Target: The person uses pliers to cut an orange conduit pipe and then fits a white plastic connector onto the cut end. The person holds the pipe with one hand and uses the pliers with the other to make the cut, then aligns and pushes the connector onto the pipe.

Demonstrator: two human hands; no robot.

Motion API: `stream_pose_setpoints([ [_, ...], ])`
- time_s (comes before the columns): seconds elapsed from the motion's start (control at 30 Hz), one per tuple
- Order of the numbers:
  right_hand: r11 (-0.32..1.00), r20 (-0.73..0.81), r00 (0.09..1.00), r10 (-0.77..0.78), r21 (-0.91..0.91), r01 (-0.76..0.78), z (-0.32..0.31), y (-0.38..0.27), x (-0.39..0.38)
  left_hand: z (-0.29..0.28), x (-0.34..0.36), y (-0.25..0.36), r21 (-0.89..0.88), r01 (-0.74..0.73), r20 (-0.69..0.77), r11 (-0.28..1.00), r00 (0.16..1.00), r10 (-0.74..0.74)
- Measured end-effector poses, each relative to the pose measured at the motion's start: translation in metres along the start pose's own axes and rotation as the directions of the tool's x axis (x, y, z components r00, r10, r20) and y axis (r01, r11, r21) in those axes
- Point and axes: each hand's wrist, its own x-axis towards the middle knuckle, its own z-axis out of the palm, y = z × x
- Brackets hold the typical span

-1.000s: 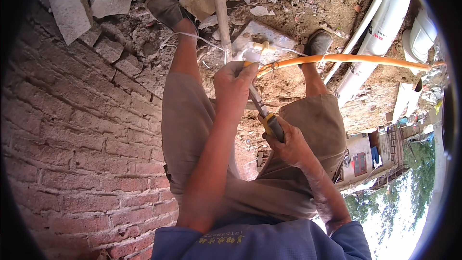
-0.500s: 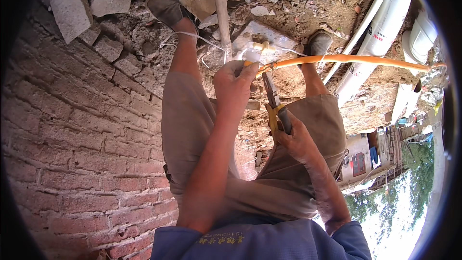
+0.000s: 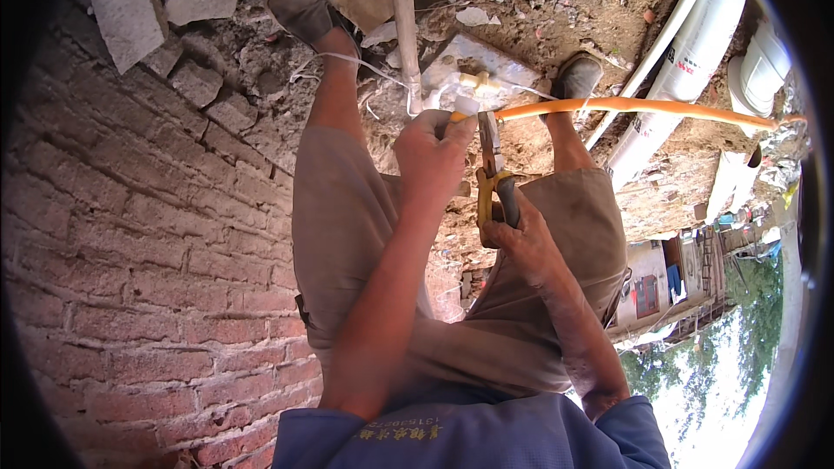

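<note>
My left hand [image 3: 434,152] is closed around the near end of an orange hose [image 3: 608,105], where a white fitting [image 3: 466,105] shows just above the fingers. In my right hand [image 3: 512,230] are pliers [image 3: 492,161] with yellow and dark grips. The pliers' jaws reach up to the hose just right of my left fingertips; whether they bite on it, I cannot tell. Beyond the hands lies a brass valve [image 3: 479,82] with white pipe parts beside it.
A brick wall [image 3: 148,313] rises along my left. Broken slabs [image 3: 130,9] and rubble cover the ground ahead. A pale upright pole [image 3: 401,17] stands between my feet. White pipes [image 3: 695,43] lie at the right, near a white pipe fitting [image 3: 764,69].
My left hand has turned and shifted slightly right, bringing the white fitting into clearer view. The pliers have swung more upright, with their jaws a little higher against the hose.
</note>
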Motion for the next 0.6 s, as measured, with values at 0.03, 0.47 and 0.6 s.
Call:
stream_pose_setpoints([
  [0.03, 1.000, 0.001, 1.000, 0.017, -0.011, -0.017, 0.000, -0.003, 0.001, -0.001, 0.001, -0.002, 0.027, -0.006, 0.016, 1.000, 1.000, 0.006],
  [0.47, 0.999, 0.066, 0.998, -0.011, 0.053, 0.007, 0.005, -0.011, 0.001, 0.000, 0.002, -0.006, 0.140, -0.029, 0.023, 0.990, 0.999, 0.026],
  [0.6, 0.993, 0.129, 0.992, 0.003, 0.120, -0.018, 0.005, -0.026, -0.003, -0.003, 0.000, 0.002, 0.235, -0.065, 0.011, 0.970, 0.998, 0.064],
])
